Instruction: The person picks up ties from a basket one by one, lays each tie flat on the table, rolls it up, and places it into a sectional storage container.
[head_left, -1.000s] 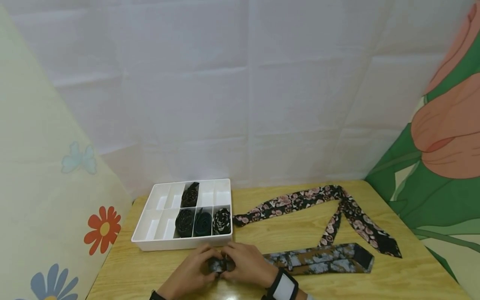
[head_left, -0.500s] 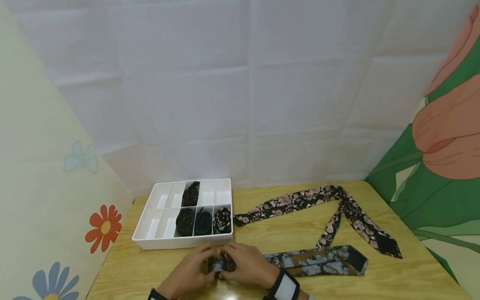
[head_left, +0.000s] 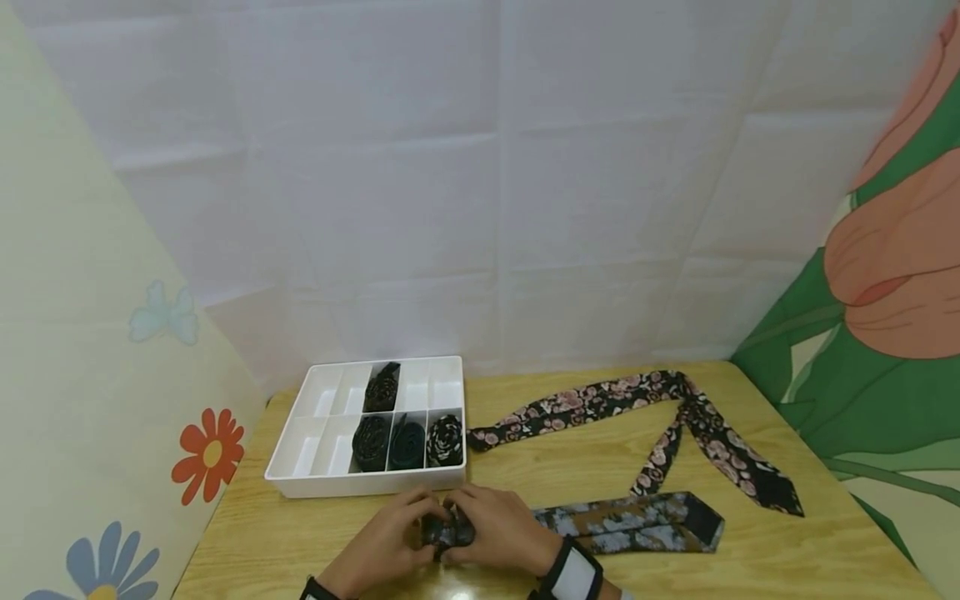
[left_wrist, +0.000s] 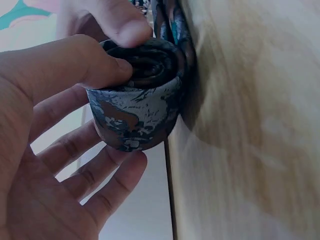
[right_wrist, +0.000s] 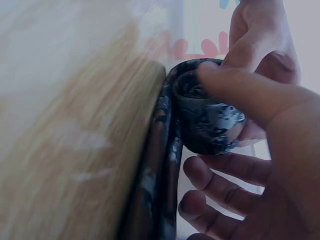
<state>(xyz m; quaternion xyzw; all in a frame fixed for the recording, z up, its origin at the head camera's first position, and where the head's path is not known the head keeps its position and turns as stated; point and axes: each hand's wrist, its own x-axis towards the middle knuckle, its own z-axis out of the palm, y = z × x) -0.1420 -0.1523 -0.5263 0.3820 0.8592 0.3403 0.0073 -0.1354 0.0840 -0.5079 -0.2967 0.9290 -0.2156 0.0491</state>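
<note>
A camouflage-patterned necktie (head_left: 626,525) in blue-grey and brown lies partly flat on the table, its near end wound into a roll (left_wrist: 137,117). My left hand (head_left: 384,537) grips this roll from the left, its thumb on the coiled edge and its fingers behind. From the other side my right hand (head_left: 498,529) holds the same roll, thumb pressing on the coil in the right wrist view. The flat tail runs out to the right past my right wrist. In the head view both hands hide much of the roll.
Behind my hands stands a white divided tray (head_left: 360,487) with several rolled dark neckties (head_left: 370,443) in its compartments. A black necktie with pink flowers (head_left: 600,404) lies bent across the wooden table (head_left: 750,575) at the back right. White cloth hangs behind the table.
The camouflage necktie's wide end has slid left toward my hands, and its flat part is shorter. Both hands stay in nearly the same place while the roll turns between them.
</note>
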